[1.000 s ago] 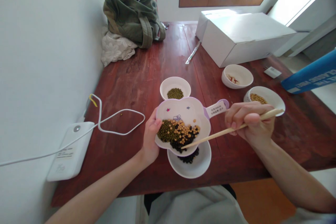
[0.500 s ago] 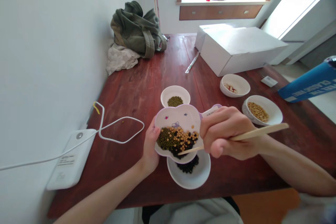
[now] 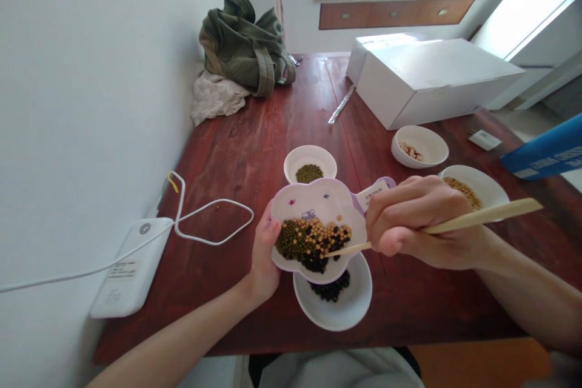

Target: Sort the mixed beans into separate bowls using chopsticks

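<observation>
**While my left hand keeps the dish tipped, my right has closed in with the chopsticks**

Far left on the bench (image 3: 236, 151) the white power block (image 3: 131, 264) and its looped cable (image 3: 213, 239) lie as they did a second ago. My left hand (image 3: 265, 254) has not let go either. It is curled around the left rim of the flower-shaped dish (image 3: 318, 203), thumb on top, holding it off the bench and tilted toward me.

What has changed is on the right. My right hand (image 3: 413, 224) was out beyond the dish's handle tab; now it sits over that tab, close to the dish's right edge. Its fingers are shut on the chopsticks (image 3: 482, 216), whose tips now rest in the dark beans by the near lip. That lip hangs directly over the white bowl (image 3: 339, 315), which holds only black beans (image 3: 331, 288).

Inside the dish, the mixed beans (image 3: 313, 241) have slid into the near half: green at the left, yellow in the middle and black along the near edge. Its far half is bare. I cannot tell whether the bowl's heap has grown.

Further right sits the bowl of yellow beans (image 3: 488, 185).
</observation>
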A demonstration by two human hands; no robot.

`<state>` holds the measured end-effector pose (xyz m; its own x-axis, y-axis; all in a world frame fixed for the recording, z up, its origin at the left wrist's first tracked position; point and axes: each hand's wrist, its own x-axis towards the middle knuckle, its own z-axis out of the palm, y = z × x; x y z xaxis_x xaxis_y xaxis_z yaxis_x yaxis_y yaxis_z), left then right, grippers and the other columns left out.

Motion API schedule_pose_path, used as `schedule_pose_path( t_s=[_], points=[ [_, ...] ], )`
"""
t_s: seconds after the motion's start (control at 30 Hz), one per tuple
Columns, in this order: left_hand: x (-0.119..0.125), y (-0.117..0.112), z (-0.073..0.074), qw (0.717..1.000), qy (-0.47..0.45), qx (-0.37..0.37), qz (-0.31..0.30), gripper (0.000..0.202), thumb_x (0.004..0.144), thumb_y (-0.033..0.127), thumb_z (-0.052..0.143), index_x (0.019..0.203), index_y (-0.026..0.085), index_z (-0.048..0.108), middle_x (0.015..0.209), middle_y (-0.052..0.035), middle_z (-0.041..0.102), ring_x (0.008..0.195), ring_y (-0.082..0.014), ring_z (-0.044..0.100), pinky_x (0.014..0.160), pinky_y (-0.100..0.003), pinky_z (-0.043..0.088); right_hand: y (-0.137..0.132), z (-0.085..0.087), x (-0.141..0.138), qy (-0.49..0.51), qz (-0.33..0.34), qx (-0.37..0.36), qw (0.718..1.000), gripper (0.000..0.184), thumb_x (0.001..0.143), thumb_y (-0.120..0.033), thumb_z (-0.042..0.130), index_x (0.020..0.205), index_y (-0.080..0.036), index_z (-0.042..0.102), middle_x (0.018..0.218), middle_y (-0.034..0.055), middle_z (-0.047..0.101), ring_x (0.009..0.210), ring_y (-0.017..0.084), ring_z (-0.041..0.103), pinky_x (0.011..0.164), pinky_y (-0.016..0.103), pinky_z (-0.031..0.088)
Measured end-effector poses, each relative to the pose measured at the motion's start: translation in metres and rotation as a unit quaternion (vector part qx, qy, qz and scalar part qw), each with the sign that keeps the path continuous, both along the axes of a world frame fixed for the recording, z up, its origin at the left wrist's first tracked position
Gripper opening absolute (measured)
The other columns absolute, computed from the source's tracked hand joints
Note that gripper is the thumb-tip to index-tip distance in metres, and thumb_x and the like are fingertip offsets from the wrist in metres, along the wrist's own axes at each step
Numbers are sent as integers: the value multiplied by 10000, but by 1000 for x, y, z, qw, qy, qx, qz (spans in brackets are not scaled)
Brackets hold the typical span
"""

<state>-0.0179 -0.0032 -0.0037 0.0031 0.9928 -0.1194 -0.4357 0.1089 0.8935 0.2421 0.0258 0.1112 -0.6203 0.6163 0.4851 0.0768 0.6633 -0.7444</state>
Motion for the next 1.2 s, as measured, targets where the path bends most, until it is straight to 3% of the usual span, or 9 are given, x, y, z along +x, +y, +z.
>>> schedule_pose_path(
  t_s=[0.1, 0.3, 0.5, 0.7, 0.97, 1.2],
  points=[
    [3, 1, 1, 1000, -16, 7, 4, 367, 969, 591, 811, 965, 225, 809, 1150, -85, 891, 1302, -375, 799, 1181, -504, 622, -2, -1, -1, 40, -33, -17, 999, 584, 1175, -497, 710, 701, -156, 717, 665, 40, 697, 553, 103, 604, 542, 252, 437],
    [6, 1, 8, 999, -34, 13, -16, 410, 970, 594, 804, 1127, 218, 845, 1267, -101, 887, 1299, -378, 802, 1171, -514, 628, -2, -5, -5, 44, -19, -72, 996, 636, 1181, -547, 684, 684, -151, 714, 633, 22, 662, 545, 98, 584, 542, 254, 419],
    [3, 0, 3, 1000, -7, 12, 3, 388, 956, 603, 815, 1056, 230, 845, 1061, -79, 887, 1251, -380, 813, 1126, -504, 646, 3, -10, -6, 32, -5, -130, 991, 635, 1194, -545, 664, 697, -155, 721, 629, 24, 696, 556, 107, 633, 520, 224, 425],
    [3, 2, 2, 999, -2, 40, -23, 443, 970, 621, 806, 1179, 235, 858, 938, -61, 856, 1223, -383, 813, 1088, -495, 655, 6, -8, -2, -18, 7, -196, 980, 621, 1144, -561, 749, 694, -133, 722, 639, 32, 710, 534, 101, 642, 481, 195, 406],
    [2, 0, 3, 999, 5, 31, -20, 497, 972, 645, 790, 1236, 229, 856, 970, -72, 866, 1259, -391, 797, 1117, -507, 638, 6, -3, 1, -36, 16, -198, 979, 586, 1152, -556, 739, 762, -121, 777, 670, 33, 712, 558, 99, 616, 496, 209, 387],
    [3, 0, 6, 1000, 4, 21, -12, 457, 962, 614, 805, 1197, 226, 857, 1168, -85, 883, 1312, -379, 781, 1194, -517, 602, 8, -2, 2, -36, 18, -208, 977, 531, 1138, -532, 770, 801, -123, 799, 696, 34, 737, 580, 107, 654, 504, 201, 414]
  ],
)
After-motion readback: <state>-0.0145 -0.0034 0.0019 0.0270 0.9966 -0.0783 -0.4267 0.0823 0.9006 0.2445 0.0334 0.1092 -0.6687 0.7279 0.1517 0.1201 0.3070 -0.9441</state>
